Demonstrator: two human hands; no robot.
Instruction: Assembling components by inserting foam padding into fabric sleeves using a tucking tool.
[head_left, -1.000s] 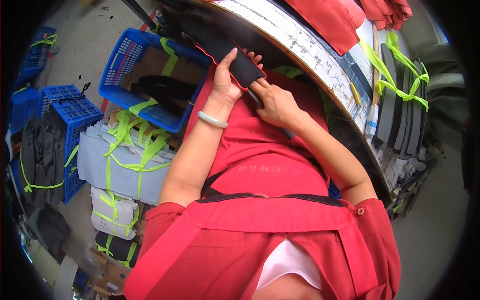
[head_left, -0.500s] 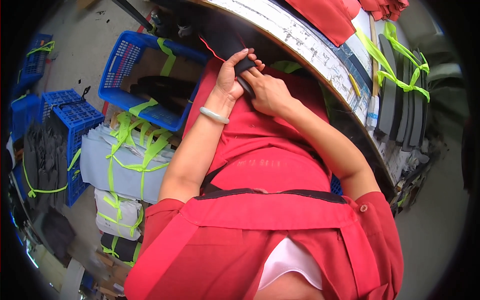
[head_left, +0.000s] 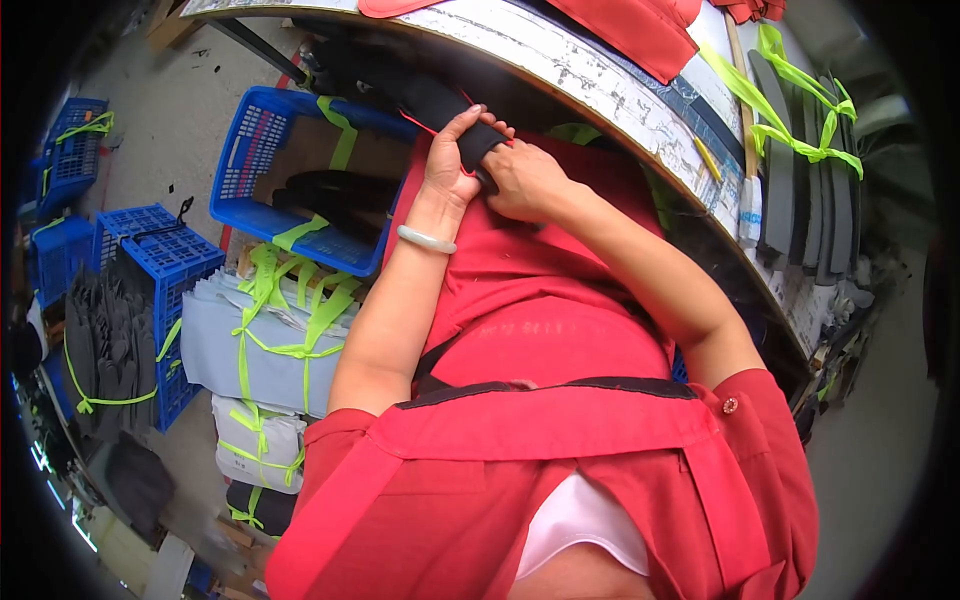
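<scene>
A black fabric piece with a thin red edge [head_left: 440, 103] stretches over my lap, its far part reaching under the table. My left hand [head_left: 452, 160], a pale bangle at its wrist, is wrapped round the near end of the cloth, thumb on top and fingertips at the far side. Against that same end, my right hand [head_left: 530, 180] is closed with its fingers curled on or into the fabric. Its fingertips are hidden by the cloth.
A worktable edge [head_left: 560, 70] runs across the front, with red cloth [head_left: 630, 35] and bundled dark strips [head_left: 810, 170] on it. At left are a blue crate [head_left: 240, 165] holding dark pieces, a tied grey-blue stack [head_left: 215, 335] and another blue crate [head_left: 170, 245].
My right fingers, earlier stretched along the cloth, have curled in at its end. More of the black fabric shows beyond my left hand. The surroundings have shifted slightly in view.
</scene>
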